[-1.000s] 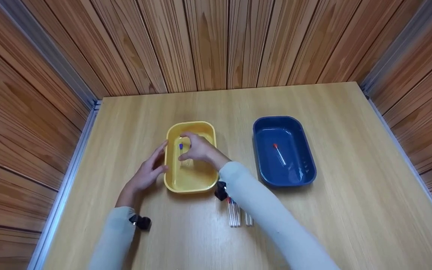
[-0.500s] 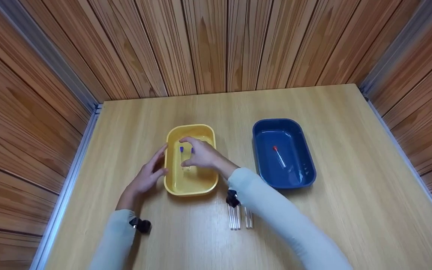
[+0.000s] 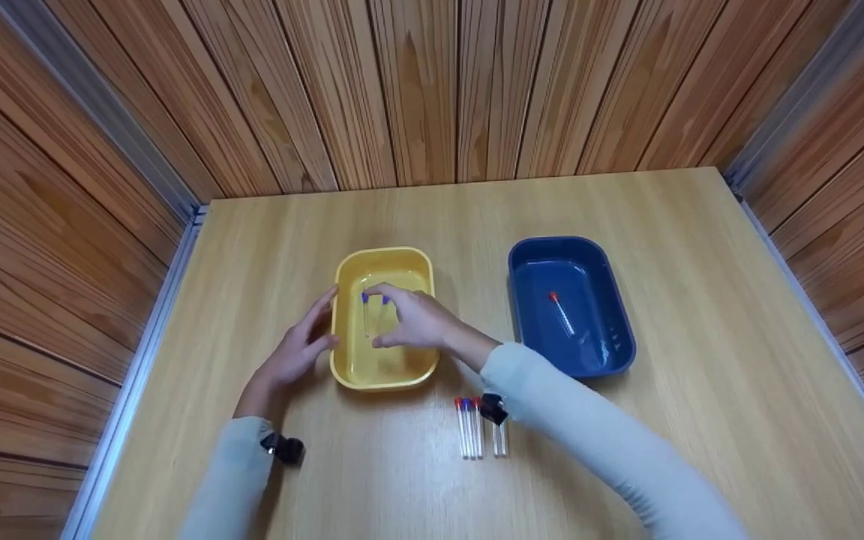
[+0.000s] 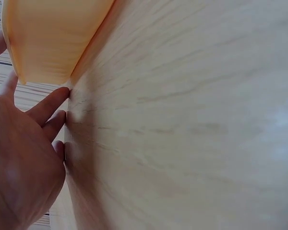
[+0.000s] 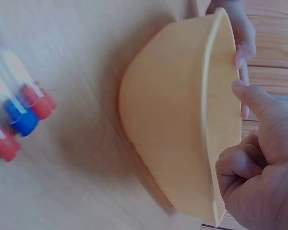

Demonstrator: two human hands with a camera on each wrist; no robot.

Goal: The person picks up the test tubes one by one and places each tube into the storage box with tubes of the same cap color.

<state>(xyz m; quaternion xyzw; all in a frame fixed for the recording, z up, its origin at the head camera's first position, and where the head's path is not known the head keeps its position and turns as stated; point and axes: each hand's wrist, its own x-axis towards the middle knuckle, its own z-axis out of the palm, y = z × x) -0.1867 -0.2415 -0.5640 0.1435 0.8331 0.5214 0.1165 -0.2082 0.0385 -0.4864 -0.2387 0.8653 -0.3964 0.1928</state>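
Observation:
In the head view, a yellow tray [image 3: 383, 377] stands left of centre with two blue-capped clear tubes [image 3: 366, 319] lying in it, one partly behind my right hand. My right hand [image 3: 421, 319] is over this tray, thumb and index finger spread apart with nothing between them. Its other fingers look curled in the right wrist view. My left hand [image 3: 297, 349] rests against the tray's left side, fingers extended and the fingertips at the rim. The left wrist view has that hand [image 4: 24, 158] beside the yellow tray wall [image 4: 53, 43].
A dark blue tray [image 3: 522, 322] stands to the right and has one red-capped tube [image 3: 562, 313] in it. Nearer me, several clear tubes [image 3: 469, 435] with red and blue caps lie side by side on the wooden table, partly under my right wrist.
My right hand has drawn back rightward and toward me inside the yellow tray, leaving a second blue-capped tube lying there beside the first. The left hand has stayed at the tray's side.

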